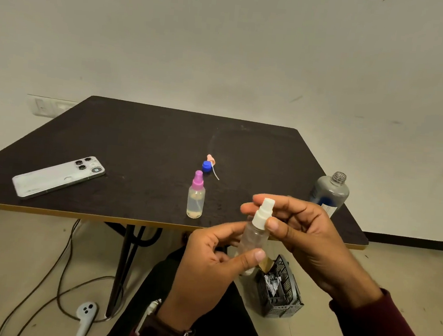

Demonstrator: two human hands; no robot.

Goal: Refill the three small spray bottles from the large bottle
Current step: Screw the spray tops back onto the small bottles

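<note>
Here, just in front of the table (pixel 150 139) edge, the left hand (pixel 205 269) grips the white-capped spray bottle (pixel 256 233) steady so the right hand (pixel 298 229) can pinch and twist its cap, while the uncapped large bottle (pixel 330 193) waits on the table's right corner

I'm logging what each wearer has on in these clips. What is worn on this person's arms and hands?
Both hands are bare, with no gloves. The right arm has a dark maroon sleeve down to the wrist. The left wrist wears a watch on a dark band with a metal clasp, with a maroon cuff just visible below it.
</note>
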